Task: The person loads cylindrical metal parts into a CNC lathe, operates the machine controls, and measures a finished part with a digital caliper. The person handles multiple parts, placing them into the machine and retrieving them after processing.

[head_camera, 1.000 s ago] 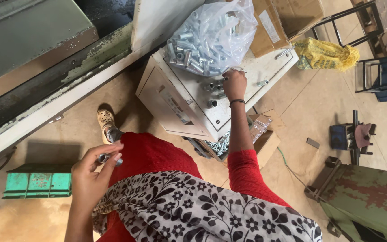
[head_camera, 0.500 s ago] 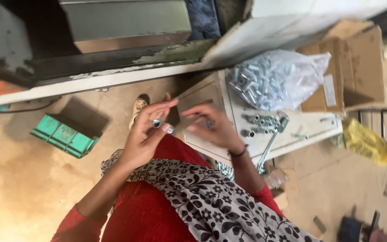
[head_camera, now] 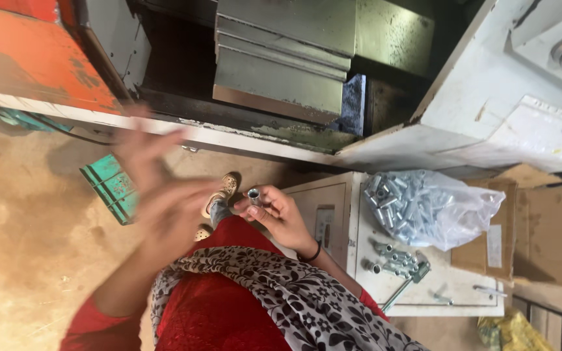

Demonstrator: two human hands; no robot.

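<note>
Two hands are working above the person's red lap: the right hand (head_camera: pixel 280 218) is pinching a small metal fitting (head_camera: pixel 253 194) upright between fingertips, seemingly for inspection, while the blurred left hand (head_camera: pixel 164 201) is spreading open, empty, left of the counter (head_camera: pixel 424 296) carrying a bag of fittings (head_camera: pixel 424 208).

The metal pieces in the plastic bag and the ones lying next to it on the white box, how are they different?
The pieces in the clear plastic bag are many, heaped together and wrapped. The loose pieces on the white box are few, spread out and uncovered. Both are small, shiny, silver and tube-shaped, like the piece in the right hand.
</note>
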